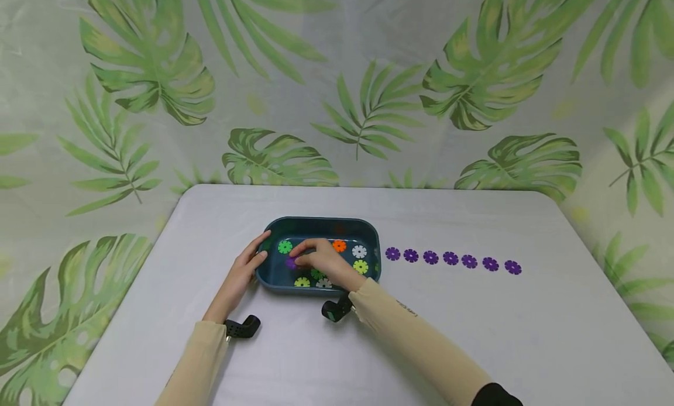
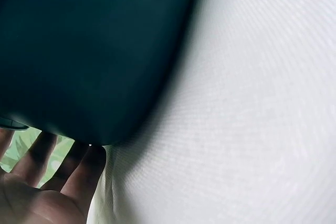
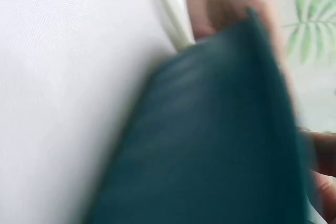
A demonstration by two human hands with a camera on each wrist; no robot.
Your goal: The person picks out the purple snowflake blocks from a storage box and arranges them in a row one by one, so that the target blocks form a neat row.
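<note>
Purple disc [image 1: 291,263] mostly hidden under right hand [image 1: 320,261]; right wrist view blurred.

1. A staged recording setup, not a lived-in room: a leaf-printed backdrop curtain [image 1: 337,84] closes off everything behind and beside the table [image 1: 474,347].
2. The table wears a plain white cloth.
3. Black wrist cameras [image 1: 243,327] sit strapped to both sleeves.

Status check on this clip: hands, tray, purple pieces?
Left hand steadies tray. Right hand inside, fingertips on purple piece. Seven purple pieces lined up on table. Nothing obstructing.
</note>
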